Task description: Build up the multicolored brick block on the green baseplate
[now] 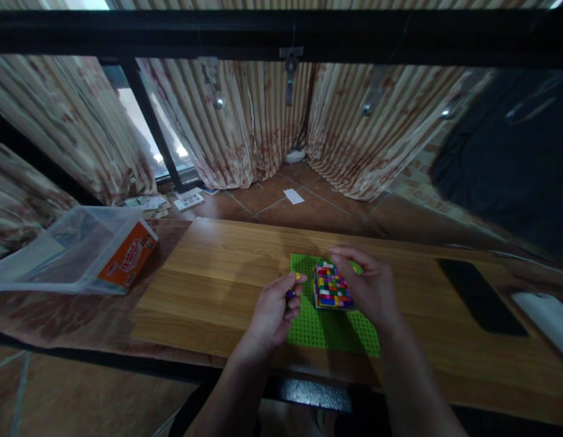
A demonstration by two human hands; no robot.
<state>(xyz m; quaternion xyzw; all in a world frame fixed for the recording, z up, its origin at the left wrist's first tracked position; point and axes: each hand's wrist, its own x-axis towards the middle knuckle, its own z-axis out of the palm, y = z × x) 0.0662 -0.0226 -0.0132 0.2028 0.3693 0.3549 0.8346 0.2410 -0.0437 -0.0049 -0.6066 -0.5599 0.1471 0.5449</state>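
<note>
Wooden table point(209, 285), green baseplate point(329, 331) near its near edge. A multicoloured brick block point(331, 285) stands on the plate's far half. Right hand point(370, 288) cupped loosely around the block's right and far sides, fingers curved, touching it. Left hand point(275, 309) just left of the block, fingers pinched on what looks like small yellow and purple bricks point(294, 285); dim view. Clear plastic box point(76, 249) far left. Black phone point(479, 294) right.
</note>
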